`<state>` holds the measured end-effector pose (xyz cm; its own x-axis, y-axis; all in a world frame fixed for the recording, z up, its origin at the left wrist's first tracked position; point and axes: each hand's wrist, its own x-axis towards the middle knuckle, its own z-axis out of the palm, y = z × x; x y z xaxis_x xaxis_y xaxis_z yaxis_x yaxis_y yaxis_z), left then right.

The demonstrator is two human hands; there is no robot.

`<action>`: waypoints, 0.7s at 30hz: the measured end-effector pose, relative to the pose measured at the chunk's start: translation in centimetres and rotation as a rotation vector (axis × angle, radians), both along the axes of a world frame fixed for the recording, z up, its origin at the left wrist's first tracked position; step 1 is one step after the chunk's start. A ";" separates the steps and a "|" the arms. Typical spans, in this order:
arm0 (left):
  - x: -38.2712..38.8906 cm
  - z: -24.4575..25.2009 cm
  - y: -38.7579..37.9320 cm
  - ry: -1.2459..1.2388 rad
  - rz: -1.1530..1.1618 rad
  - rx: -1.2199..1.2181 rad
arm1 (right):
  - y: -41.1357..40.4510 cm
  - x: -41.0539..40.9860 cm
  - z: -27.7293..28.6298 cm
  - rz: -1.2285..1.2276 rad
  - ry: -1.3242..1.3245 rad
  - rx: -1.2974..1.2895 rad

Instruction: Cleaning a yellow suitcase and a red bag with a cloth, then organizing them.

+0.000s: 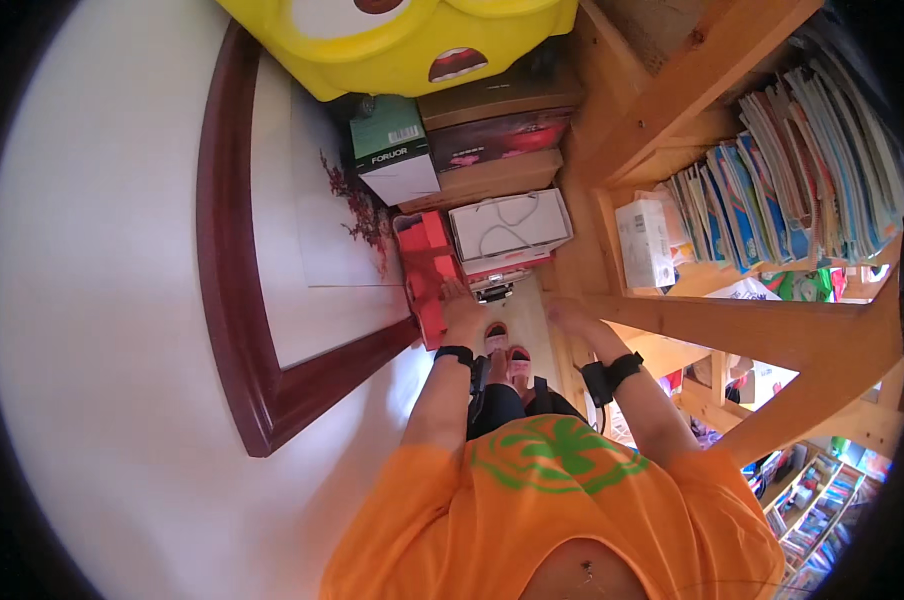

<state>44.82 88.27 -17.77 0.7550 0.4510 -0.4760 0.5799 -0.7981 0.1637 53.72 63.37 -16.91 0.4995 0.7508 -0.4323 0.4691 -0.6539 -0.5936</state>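
My left hand (461, 301) rests with its fingers at the edge of a red box (427, 262), which stands against the wall side and seems to hold red paper or packaging. Whether the fingers grip it is hard to see. To the right, my right hand (570, 316) is blurred beside the wooden post of a bunk-like frame (572, 277); whether it touches the wood cannot be made out. Between and beyond the hands lies a white box (512, 225) with a grey cord handle. Just below it sits a silver case (501, 283) with a dark handle.
Stacked cartons (497, 142) and a green-and-white box (394, 150) stand farther ahead, under a yellow cartoon-faced object (422, 45). A dark red picture frame (227, 225) leans at left. Wooden shelving on the right holds books (789, 172) and a small white box (645, 244).
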 end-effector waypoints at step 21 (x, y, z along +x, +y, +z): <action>-3.8 5.3 2.7 -0.077 0.217 -0.671 | -1.5 1.5 7.7 -0.015 -0.002 -0.157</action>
